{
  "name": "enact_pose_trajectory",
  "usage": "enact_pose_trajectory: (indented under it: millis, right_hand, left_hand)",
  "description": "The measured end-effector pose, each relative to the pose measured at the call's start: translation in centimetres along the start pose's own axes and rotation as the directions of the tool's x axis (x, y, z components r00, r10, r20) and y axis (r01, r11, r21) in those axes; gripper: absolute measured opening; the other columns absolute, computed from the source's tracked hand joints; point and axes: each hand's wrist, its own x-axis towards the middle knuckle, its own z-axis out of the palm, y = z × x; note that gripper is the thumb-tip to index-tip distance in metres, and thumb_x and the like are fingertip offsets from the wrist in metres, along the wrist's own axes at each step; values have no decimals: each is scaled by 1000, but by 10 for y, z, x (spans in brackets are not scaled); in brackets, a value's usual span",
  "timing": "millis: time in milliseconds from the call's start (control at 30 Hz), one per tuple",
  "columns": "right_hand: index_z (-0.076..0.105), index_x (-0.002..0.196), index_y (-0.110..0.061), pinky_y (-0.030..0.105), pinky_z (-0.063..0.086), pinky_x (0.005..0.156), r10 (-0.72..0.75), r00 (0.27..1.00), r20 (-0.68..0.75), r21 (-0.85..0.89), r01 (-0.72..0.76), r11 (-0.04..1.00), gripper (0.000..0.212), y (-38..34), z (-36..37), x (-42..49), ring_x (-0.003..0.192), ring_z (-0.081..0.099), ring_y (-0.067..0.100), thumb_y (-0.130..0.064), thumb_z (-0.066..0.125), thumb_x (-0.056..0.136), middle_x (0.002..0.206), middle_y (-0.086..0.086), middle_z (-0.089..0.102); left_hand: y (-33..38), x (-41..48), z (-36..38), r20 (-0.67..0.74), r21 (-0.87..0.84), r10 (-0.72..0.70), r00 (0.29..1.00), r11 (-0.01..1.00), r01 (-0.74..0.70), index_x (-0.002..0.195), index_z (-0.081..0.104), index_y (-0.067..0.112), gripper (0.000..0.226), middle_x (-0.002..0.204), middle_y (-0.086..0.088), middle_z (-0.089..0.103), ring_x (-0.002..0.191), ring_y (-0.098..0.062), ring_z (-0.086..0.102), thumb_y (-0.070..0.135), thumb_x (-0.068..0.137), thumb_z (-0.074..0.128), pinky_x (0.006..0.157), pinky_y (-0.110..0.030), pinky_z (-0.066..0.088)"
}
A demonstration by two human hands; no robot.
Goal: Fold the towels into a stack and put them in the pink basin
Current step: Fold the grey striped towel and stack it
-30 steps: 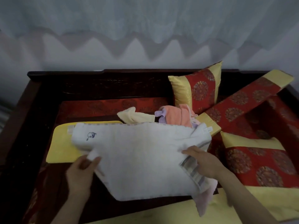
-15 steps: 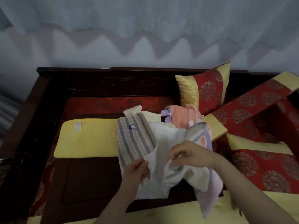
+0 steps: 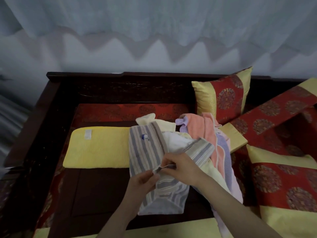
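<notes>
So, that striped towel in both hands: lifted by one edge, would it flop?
Probably floppy: the striped towel sags and creases between the left hand and right hand. Likely light, since a fingertip pinch holds its edge. Unlikely slippery: the weave looks textured.

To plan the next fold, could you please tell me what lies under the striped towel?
From beneath the striped towel peek a cream towel, a pale yellow towel and the dark wooden seat. Whatever else it covers is hidden.

Striped towel [image 3: 147,150] half-folded, corners pinched together; loose towel pile [image 3: 205,134] just behind, right.
</notes>
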Motion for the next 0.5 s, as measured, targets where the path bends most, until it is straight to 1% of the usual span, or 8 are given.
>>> enact_pose_trajectory:
  millis: [67, 133, 200, 267, 333, 400, 467, 500]
  right_hand:
    - [61, 81, -27, 29, 46, 59, -30, 997, 65, -93, 36, 995, 20, 0, -2, 0, 63, 56, 6, -47, 66, 80, 67, -12, 59]
    - [63, 82, -27, 29, 41, 62, -60, 983, 173, -273, 107, 956, 26, 9, -12, -1, 66, 55, 6, -53, 65, 76, 69, -10, 60]
    - [65, 84, -27, 30, 33, 70, -94, 970, 224, -504, 197, 841, 24, 27, -25, 2, 76, 58, 12, -48, 67, 72, 75, -7, 65]
    - [65, 83, -28, 33, 27, 73, -83, 971, 223, -652, 212, 728, 17, 46, -38, 6, 82, 60, 16, -41, 67, 72, 78, -7, 66]
    - [65, 87, -31, 32, 25, 77, 40, 970, 241, -642, 128, 756, 9, 59, -53, 13, 87, 59, 16, -38, 61, 84, 84, -10, 67]
    - [63, 85, -36, 29, 36, 78, 174, 943, 283, -556, 13, 831, 15, 66, -68, 20, 86, 57, 9, -42, 51, 90, 85, -16, 66]
    - [67, 103, -35, 27, 47, 83, 201, 927, 316, -435, -47, 899, 20, 68, -71, 32, 92, 60, 1, -39, 49, 94, 101, -22, 68]
    - [66, 113, -28, 22, 47, 84, 186, 925, 332, -362, -57, 930, 23, 66, -69, 39, 92, 58, -5, -32, 50, 96, 105, -23, 66]
  left_hand:
    - [-1, 0, -5, -43, 140, 92, 995, 986, -85, 85, 78, 21, 11, 78, -11, 71, 74, -18, 62, 13, 80, 72, 72, -32, 50]
    - [-3, -2, -15, -86, 199, 156, 984, 970, -136, 81, 78, 27, 18, 72, -10, 70, 68, -12, 60, 10, 81, 70, 67, -30, 49]
    - [-2, -7, -30, -155, 173, 185, 970, 972, -158, 77, 77, 28, 24, 71, -4, 70, 67, -9, 61, 7, 84, 67, 67, -27, 51]
    - [-4, -14, -49, -249, 54, 178, 952, 984, -170, 81, 77, 24, 21, 78, -4, 74, 72, -12, 67, 7, 83, 65, 69, -27, 55]
    - [-9, -22, -70, -381, -108, 118, 917, 979, -171, 80, 76, 19, 14, 81, -5, 75, 74, -12, 70, 14, 76, 64, 67, -25, 59]
    - [-18, -29, -86, -470, -202, 64, 880, 963, -178, 76, 76, 18, 14, 77, -3, 75, 71, -10, 70, 16, 73, 62, 63, -23, 59]
    - [-32, -34, -97, -521, -243, -7, 853, 960, -141, 72, 74, 16, 15, 72, -1, 75, 67, -8, 71, 10, 77, 62, 60, -23, 59]
    - [-38, -36, -100, -538, -256, -44, 842, 960, -113, 72, 73, 15, 15, 71, 0, 75, 65, -8, 71, 6, 79, 62, 58, -23, 59]
